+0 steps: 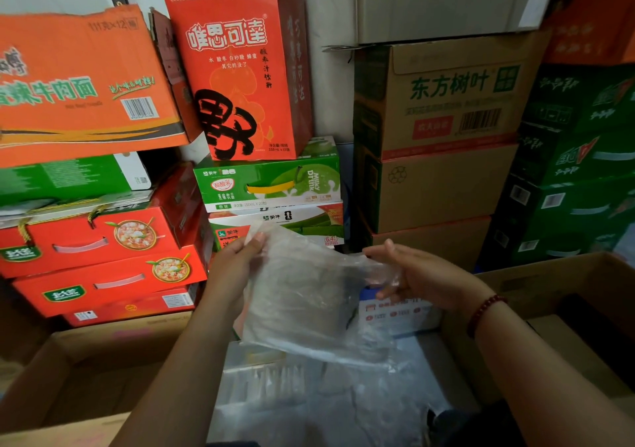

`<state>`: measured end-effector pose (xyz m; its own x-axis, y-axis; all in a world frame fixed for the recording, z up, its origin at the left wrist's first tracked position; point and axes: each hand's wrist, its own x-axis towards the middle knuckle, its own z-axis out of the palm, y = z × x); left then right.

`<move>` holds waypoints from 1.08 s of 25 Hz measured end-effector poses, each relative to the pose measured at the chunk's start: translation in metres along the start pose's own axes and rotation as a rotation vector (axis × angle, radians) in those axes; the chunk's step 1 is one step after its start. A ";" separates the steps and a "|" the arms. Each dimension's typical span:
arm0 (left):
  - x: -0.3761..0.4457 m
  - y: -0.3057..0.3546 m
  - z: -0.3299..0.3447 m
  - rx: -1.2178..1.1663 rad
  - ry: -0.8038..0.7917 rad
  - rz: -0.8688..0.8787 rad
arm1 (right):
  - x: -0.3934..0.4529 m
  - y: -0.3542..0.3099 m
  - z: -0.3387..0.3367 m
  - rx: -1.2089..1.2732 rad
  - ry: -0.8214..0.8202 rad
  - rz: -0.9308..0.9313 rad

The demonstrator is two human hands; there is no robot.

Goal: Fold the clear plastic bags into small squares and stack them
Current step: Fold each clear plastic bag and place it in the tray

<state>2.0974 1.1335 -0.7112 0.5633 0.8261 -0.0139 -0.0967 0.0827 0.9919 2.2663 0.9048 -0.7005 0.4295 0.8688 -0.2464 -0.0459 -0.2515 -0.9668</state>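
- Left hand, centre of the frame: pinches the upper left corner of the clear plastic bag between thumb and fingers, holding it up in the air.
- Right hand, right of centre: fingers extended and only loosely bent along the bag's right edge. The film veils the fingertips, so whether they nip the edge or merely touch it cannot be told. A beaded bracelet circles this wrist.
- Clear plastic bag: hangs as a crumpled sheet between the two hands, above a pile of more plastic in the lower centre of the frame.
- Handling, as a judgement: the film looks very light, limp and slippery. It should hold a crease poorly and may spring open. Corners and edges appear the best places to take hold, with the sheet pulled taut before each fold.
- Hard to make out: the bag's lower edge merges with the pile beneath, so its outline is uncertain. No finished stack of squares can be distinguished.
- Surroundings: open cardboard box at lower right, red gift cartons at left, brown shipping cartons at upper right.
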 end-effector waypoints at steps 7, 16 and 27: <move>0.000 0.003 -0.004 -0.021 0.054 -0.012 | -0.002 0.000 -0.010 0.140 0.016 -0.143; 0.003 0.000 -0.006 -0.061 0.205 0.034 | -0.004 0.000 -0.012 0.016 0.274 -0.201; -0.010 0.004 -0.001 0.244 0.335 0.260 | 0.001 0.005 -0.014 -0.068 0.424 -0.119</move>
<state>2.0906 1.1262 -0.7069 0.2468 0.9393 0.2382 0.0186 -0.2504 0.9680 2.2787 0.8984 -0.7043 0.7610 0.6449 -0.0702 0.0796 -0.2002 -0.9765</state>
